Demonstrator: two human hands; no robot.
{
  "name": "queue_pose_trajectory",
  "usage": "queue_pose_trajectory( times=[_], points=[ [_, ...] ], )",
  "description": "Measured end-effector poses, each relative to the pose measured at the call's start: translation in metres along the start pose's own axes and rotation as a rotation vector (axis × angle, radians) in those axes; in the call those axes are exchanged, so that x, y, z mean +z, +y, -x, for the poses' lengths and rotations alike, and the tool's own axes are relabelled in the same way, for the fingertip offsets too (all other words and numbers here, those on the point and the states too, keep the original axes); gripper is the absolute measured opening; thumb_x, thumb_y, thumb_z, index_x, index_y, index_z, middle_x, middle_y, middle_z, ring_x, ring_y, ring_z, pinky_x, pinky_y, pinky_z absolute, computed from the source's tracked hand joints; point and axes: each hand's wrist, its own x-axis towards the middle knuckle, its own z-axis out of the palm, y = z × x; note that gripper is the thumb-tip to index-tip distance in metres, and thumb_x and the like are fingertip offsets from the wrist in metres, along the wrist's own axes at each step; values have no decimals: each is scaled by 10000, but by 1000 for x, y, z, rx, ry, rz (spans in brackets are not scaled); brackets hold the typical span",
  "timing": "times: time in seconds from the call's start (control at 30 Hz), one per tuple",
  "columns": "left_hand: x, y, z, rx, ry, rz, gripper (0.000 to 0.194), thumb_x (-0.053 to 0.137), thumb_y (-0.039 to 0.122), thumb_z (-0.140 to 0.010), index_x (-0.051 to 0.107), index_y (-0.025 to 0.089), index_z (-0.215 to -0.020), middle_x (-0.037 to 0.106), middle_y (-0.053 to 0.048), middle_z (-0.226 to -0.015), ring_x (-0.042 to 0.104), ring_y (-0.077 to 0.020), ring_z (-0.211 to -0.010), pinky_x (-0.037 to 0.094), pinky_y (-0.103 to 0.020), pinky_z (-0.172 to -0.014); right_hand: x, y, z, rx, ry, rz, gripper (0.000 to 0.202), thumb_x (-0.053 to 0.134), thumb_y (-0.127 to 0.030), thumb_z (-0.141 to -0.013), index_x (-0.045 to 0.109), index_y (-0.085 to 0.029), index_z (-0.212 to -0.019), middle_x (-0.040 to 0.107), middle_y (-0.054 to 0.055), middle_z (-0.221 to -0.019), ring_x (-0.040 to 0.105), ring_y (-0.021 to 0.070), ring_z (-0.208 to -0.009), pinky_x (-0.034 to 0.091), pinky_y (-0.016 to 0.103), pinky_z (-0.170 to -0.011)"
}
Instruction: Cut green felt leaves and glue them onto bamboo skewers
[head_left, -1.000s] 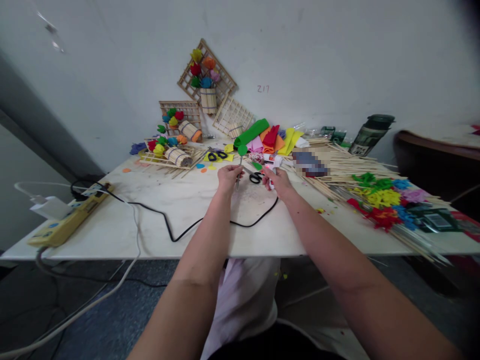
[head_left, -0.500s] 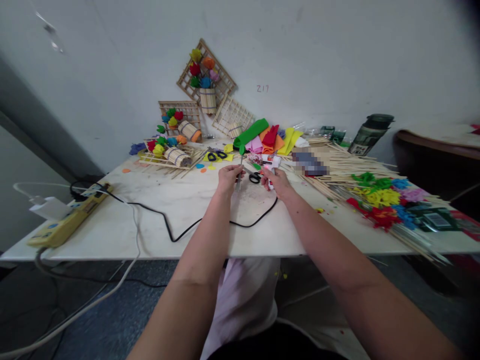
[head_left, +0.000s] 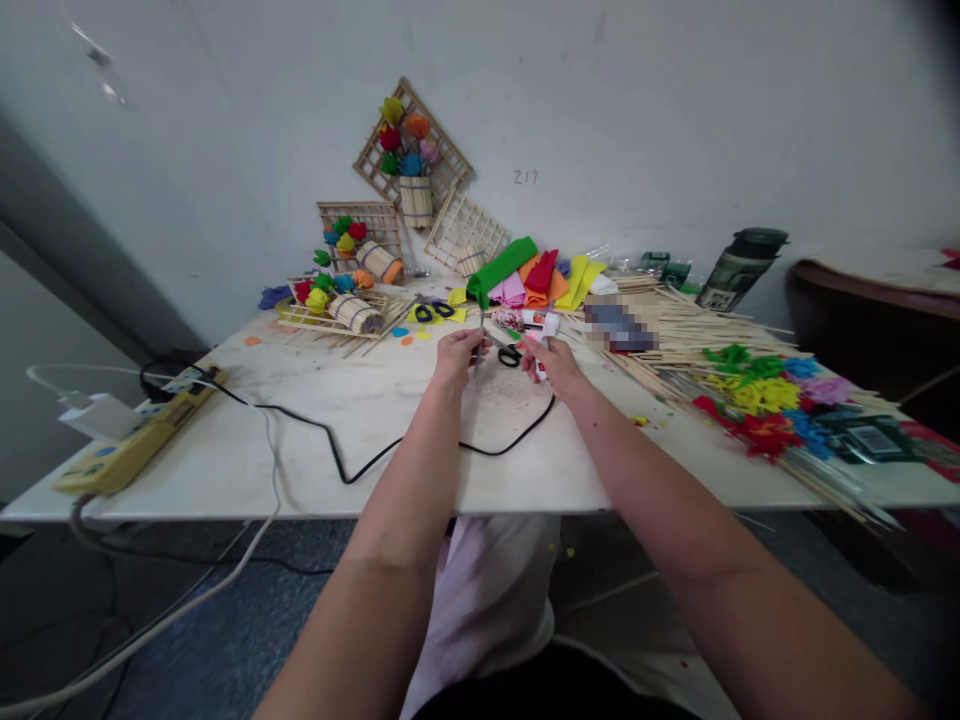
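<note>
Near the middle of the white table (head_left: 300,470), my left hand (head_left: 457,357) pinches a thin stem that stands upright, with a small green paper piece (head_left: 482,299) at its top. My right hand (head_left: 553,365) is wrapped round a white glue gun (head_left: 541,370), whose black cord runs left across the table. Between my hands lie black-handled scissors (head_left: 510,356). A small green paper petal (head_left: 514,336) shows by my right fingertips; whether they pinch it is too small to tell. Just behind is a roll of green paper (head_left: 502,270).
Paper flowers in stick baskets on lattices (head_left: 416,200) stand at the back left. Loose sticks (head_left: 675,330), coloured paper tufts (head_left: 757,395) and a dark bottle (head_left: 742,268) are on the right. A yellow power strip (head_left: 142,440) with cables lies at the left edge.
The green top of the stem in my left hand has turned slightly and looks narrower. My right fingers and the green petal beside them have shifted slightly. Otherwise the scene is the same.
</note>
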Motion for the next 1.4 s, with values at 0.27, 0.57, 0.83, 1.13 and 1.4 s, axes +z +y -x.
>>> queue_pose_trajectory(
  times=[0.27,0.57,0.83,1.13,1.4],
  points=[
    [2,1,2,-8,-24,0,226,706,311,-615,624,128,-720,626,-30,-617,519,-63,-499,382,-189,-493,1,0,0,18,12,-8,437,613,-583,-666,568,-152,-720,544,-22,-470,412,65,-325,291,199,-311],
    [0,-2,-1,7,-55,23,219,704,298,-613,633,129,-733,632,-36,-614,518,-67,-499,380,-179,-474,0,1,0,86,17,-126,442,621,-600,-657,515,-173,-707,560,-21,-474,414,67,-318,291,195,-301],
    [0,-2,-1,14,-64,33,214,708,290,-612,635,128,-731,639,-45,-627,512,-67,-498,370,-187,-480,-3,-2,1,198,2,-253,426,596,-593,-692,481,-192,-777,565,-28,-486,417,66,-311,280,180,-292],
    [0,-1,0,-2,-41,26,256,708,308,-597,618,122,-748,629,-23,-619,508,-59,-478,375,-182,-475,-4,-6,2,206,-29,-281,384,579,-557,-721,475,-194,-789,561,-25,-475,406,66,-300,270,179,-289],
    [0,-1,1,17,-46,-23,289,743,336,-551,605,121,-686,622,-22,-611,497,-59,-465,342,-183,-442,-2,-3,2,133,-54,-178,402,622,-552,-687,512,-167,-717,572,-12,-484,420,67,-308,292,192,-288]
  ],
)
